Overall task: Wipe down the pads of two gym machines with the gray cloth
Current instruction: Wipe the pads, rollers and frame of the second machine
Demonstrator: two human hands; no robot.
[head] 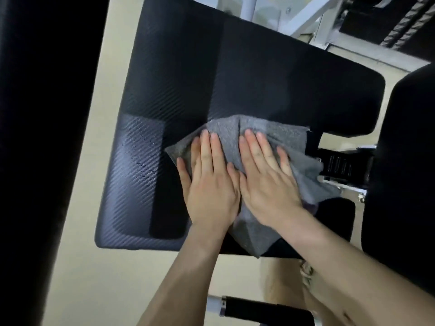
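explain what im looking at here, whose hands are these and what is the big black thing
This is one picture from a camera worn on a person's head, looking down at their own hands. The left hand and right hand lie flat, side by side, pressing a gray cloth onto a black padded seat of a gym machine. Nothing is gripped; the fingers are spread open on the cloth. Part of the cloth hangs over the pad's right edge. The pale area around the pad is the floor.
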